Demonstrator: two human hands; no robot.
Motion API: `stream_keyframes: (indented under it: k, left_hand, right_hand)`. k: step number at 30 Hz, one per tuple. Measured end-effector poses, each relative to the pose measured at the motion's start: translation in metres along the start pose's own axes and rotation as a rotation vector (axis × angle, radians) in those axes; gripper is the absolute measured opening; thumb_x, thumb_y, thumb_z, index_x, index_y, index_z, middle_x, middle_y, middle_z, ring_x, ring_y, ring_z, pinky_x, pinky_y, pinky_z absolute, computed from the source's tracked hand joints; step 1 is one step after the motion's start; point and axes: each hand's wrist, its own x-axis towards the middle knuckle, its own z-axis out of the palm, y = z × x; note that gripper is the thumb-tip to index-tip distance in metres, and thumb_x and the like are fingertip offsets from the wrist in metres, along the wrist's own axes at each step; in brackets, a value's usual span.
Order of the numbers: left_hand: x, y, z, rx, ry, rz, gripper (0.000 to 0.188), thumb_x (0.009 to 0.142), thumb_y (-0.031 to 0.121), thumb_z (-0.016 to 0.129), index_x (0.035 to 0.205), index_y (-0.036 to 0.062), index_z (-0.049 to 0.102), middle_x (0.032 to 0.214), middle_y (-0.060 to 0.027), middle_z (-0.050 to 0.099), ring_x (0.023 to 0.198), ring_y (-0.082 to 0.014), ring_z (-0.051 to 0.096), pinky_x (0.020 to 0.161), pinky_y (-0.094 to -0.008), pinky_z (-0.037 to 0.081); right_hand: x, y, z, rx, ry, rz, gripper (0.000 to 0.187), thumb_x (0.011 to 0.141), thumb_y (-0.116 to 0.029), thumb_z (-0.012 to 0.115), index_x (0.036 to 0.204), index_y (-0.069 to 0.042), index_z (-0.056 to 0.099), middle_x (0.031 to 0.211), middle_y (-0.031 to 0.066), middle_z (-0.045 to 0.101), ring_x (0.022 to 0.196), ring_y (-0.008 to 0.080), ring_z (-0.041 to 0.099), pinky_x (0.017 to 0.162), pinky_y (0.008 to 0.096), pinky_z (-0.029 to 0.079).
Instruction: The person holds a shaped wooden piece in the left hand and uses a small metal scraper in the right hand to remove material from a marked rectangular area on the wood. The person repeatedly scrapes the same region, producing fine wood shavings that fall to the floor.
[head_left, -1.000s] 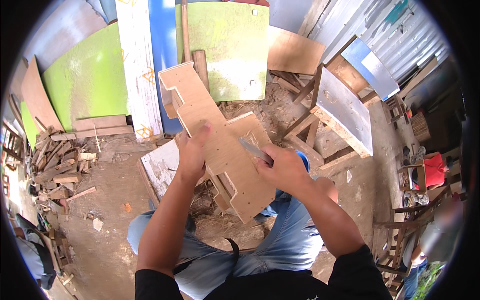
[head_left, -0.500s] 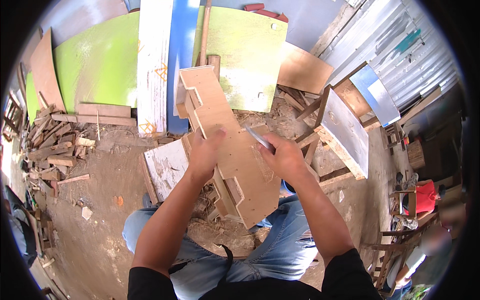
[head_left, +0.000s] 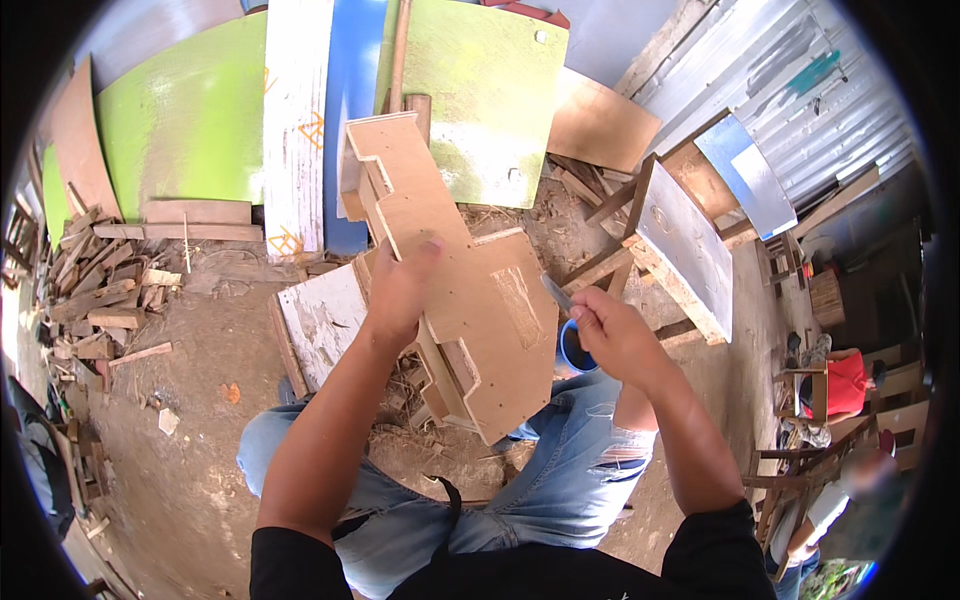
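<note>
A brown plywood assembly (head_left: 464, 290) with notched edges and side boards lies tilted in front of me, its near end between my knees. My left hand (head_left: 402, 290) is closed over its left edge, thumb on the top face. On that face, right of the middle, is a pale rough smear (head_left: 518, 308). My right hand (head_left: 615, 338) grips a putty knife (head_left: 556, 293), its grey blade pointing up and left beside the panel's right edge. Just under that hand stands a blue container (head_left: 572, 352), partly hidden; its contents look dark.
A white-topped wooden piece (head_left: 322, 325) lies under the assembly's left side. Wood scraps (head_left: 110, 300) are heaped at left. Green panels (head_left: 185, 120) lean at the back. A wooden frame with a grey panel (head_left: 685, 245) stands at right. Two people are at the far right, one in a red shirt (head_left: 846, 386).
My right hand with the putty knife has moved right and down, off the plywood face and over the blue container. The pale smear now shows fully. My left hand keeps its hold.
</note>
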Motion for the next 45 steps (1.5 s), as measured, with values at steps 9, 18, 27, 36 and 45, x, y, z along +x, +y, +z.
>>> stream_keyframes:
  k: [9, 18, 27, 36, 45]
  left_hand:
    - [-0.005, 0.001, 0.001, -0.015, 0.013, -0.003, 0.052, 0.092, 0.017, 0.066, 0.135, -0.0011, 0.042, 0.124, -0.016, 0.058, 0.108, -0.026, 0.062, 0.091, -0.0404, 0.053]
    - [-0.007, 0.004, 0.007, -0.003, 0.034, -0.012, 0.042, 0.096, 0.018, 0.06, 0.132, -0.0012, 0.049, 0.121, -0.0127, 0.06, 0.107, -0.0231, 0.062, 0.092, -0.0389, 0.052]
    - [-0.007, 0.005, 0.005, -0.034, 0.012, -0.013, 0.051, 0.091, 0.016, 0.066, 0.134, -0.0018, 0.043, 0.122, -0.0162, 0.059, 0.106, -0.0262, 0.063, 0.09, -0.0414, 0.055]
    - [-0.007, 0.005, 0.005, -0.025, 0.005, 0.0, 0.049, 0.092, 0.015, 0.065, 0.133, -0.002, 0.045, 0.122, -0.0164, 0.06, 0.106, -0.0263, 0.063, 0.09, -0.0414, 0.055]
    - [-0.006, 0.006, 0.004, -0.023, -0.005, 0.002, 0.05, 0.092, 0.017, 0.066, 0.133, -0.0018, 0.045, 0.121, -0.0164, 0.059, 0.108, -0.0259, 0.062, 0.091, -0.0417, 0.053]
  right_hand:
    - [-0.004, -0.03, 0.006, -0.284, -0.12, 0.069, 0.023, 0.102, -0.024, 0.045, 0.105, -0.003, 0.052, 0.084, 0.0266, 0.065, 0.082, 0.0478, 0.063, 0.071, 0.0575, 0.046]
    - [0.0, -0.04, 0.004, -0.373, -0.141, 0.06, 0.02, 0.102, -0.022, 0.047, 0.101, -0.002, 0.051, 0.077, 0.0267, 0.062, 0.077, 0.0489, 0.061, 0.067, 0.0579, 0.044]
    - [-0.001, -0.038, 0.005, -0.36, -0.183, 0.058, 0.02, 0.101, -0.02, 0.047, 0.102, -0.001, 0.051, 0.074, 0.0275, 0.061, 0.075, 0.0492, 0.06, 0.066, 0.0582, 0.043]
    - [0.0, -0.04, 0.007, -0.311, -0.171, 0.033, 0.018, 0.101, -0.018, 0.048, 0.104, -0.001, 0.05, 0.074, 0.0271, 0.062, 0.075, 0.0486, 0.061, 0.066, 0.0579, 0.043]
    - [0.001, -0.037, 0.006, -0.318, -0.22, 0.059, 0.018, 0.1, -0.017, 0.047, 0.105, 0.0, 0.05, 0.076, 0.0279, 0.062, 0.075, 0.0483, 0.061, 0.068, 0.058, 0.043]
